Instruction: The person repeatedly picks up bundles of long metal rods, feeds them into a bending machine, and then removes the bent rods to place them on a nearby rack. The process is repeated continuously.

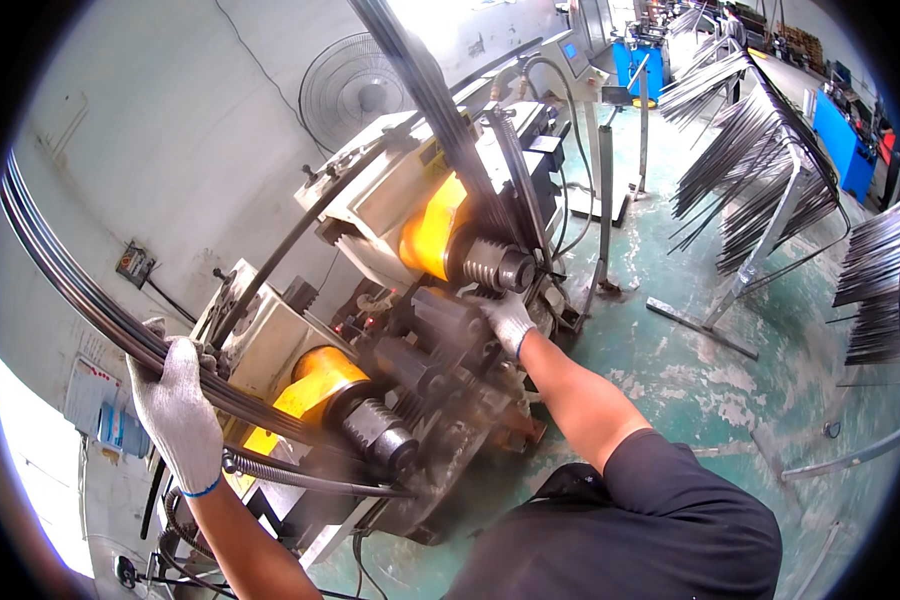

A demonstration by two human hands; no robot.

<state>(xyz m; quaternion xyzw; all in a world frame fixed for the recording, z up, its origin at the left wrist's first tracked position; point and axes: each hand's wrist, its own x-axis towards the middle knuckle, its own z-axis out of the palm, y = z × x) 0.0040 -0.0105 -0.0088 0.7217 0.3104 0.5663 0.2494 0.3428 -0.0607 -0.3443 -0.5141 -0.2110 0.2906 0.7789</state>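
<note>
My left hand [178,410], in a pale knit glove, is closed round a bundle of long dark metal rods [80,300]. These rods run from the far left toward the lower ribbed roller [378,430] of a machine. My right hand [508,318], gloved too, reaches in just below the upper ribbed roller [498,267]. Its fingers are mostly hidden among dark machine parts, so their grip does not show. Beside it are dark cylindrical blocks [448,318]. A second rod bundle [435,95] slopes from the top edge down to the upper roller. Yellow housings [435,235] carry the rollers.
A wall fan [355,85] is behind the machine. To the right, a metal rack [770,225] holds many thin rods, its foot [700,328] on the worn green floor. A ribbed hose [300,480] crosses below the lower roller. An upright post [606,200] stands nearby.
</note>
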